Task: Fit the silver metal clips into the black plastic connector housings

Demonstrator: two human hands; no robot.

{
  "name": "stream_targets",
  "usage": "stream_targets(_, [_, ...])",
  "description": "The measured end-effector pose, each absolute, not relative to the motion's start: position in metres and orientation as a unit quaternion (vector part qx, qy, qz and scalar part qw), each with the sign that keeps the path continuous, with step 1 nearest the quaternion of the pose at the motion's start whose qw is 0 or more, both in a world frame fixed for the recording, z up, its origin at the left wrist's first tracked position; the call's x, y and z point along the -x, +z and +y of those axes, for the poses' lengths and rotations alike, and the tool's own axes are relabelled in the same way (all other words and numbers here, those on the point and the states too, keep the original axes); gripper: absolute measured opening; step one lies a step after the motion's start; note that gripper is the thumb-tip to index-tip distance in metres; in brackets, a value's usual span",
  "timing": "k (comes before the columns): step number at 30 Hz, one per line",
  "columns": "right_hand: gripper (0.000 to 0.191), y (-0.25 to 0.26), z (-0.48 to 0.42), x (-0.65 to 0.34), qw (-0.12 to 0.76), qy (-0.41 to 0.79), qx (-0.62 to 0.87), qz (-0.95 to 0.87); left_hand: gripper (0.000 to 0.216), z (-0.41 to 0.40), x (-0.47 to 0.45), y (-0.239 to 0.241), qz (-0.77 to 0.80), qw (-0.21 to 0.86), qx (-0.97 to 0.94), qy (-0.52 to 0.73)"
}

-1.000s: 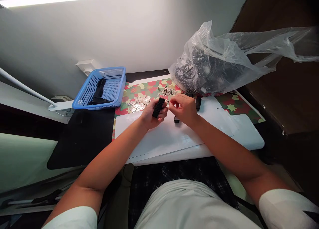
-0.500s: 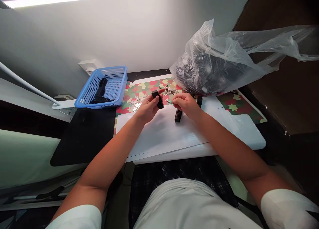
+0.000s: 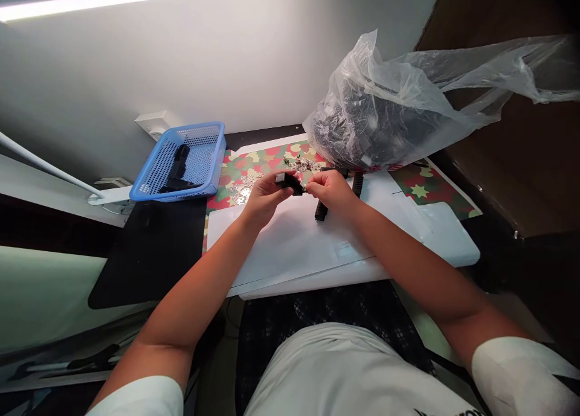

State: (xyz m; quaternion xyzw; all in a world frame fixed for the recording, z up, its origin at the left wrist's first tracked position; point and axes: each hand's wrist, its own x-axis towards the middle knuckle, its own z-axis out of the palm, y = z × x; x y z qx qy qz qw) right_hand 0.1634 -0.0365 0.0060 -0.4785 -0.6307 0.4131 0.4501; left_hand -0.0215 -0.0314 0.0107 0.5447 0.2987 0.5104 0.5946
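Note:
My left hand [image 3: 263, 195] holds a small black ribbed plastic part [image 3: 290, 183] between thumb and fingers, above the white sheet [image 3: 290, 247]. My right hand [image 3: 330, 191] is pinched at the right end of that part, its fingertips pressed together on something too small to make out. Another black part [image 3: 321, 211] lies on the sheet just under my right hand, and a further one [image 3: 357, 185] lies beside my right wrist. A heap of small shiny metal pieces [image 3: 247, 186] sits on the patterned paper just beyond my hands.
A clear plastic bag [image 3: 385, 114] full of black parts stands at the back right. A blue mesh basket [image 3: 181, 159] with black parts sits at the back left, near a white lamp arm [image 3: 45, 168]. Wall behind; dark table edge to the right.
My left hand turned the black part from upright to lying sideways. My right hand came in from the part on the sheet and now pinches at the held part's end.

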Motion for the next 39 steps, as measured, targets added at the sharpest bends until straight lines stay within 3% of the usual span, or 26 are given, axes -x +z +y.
stream_targets(7, [0.025, 0.008, -0.038, -0.165, 0.436, 0.426, 0.466, -0.641, 0.035, -0.040, 0.017, 0.018, 0.285, 0.540, -0.584, 0.534])
stream_targets(17, [0.043, 0.014, -0.038, -0.170, 0.411, 0.627, 0.345, -0.565, 0.034, -0.047, 0.019, 0.017, 0.276, 0.468, -0.601, 0.586])
stream_targets(29, [0.050, 0.023, -0.046, -0.168, 0.392, 0.712, 0.306, -0.496, 0.034, -0.054, 0.020, 0.024, 0.313, 0.401, -0.616, 0.602])
stream_targets(34, [0.037, 0.017, -0.041, -0.167, 0.476, 0.634, 0.337, -0.508, 0.056, -0.049, 0.021, 0.026, 0.294, 0.435, -0.636, 0.566])
stream_targets(36, [0.028, 0.014, -0.040, -0.167, 0.530, 0.541, 0.362, -0.544, 0.065, -0.045, 0.020, 0.024, 0.277, 0.483, -0.613, 0.560])
stream_targets(39, [0.016, 0.014, -0.044, -0.167, 0.562, 0.352, 0.385, -0.642, 0.059, -0.039, 0.018, 0.019, 0.309, 0.583, -0.556, 0.505])
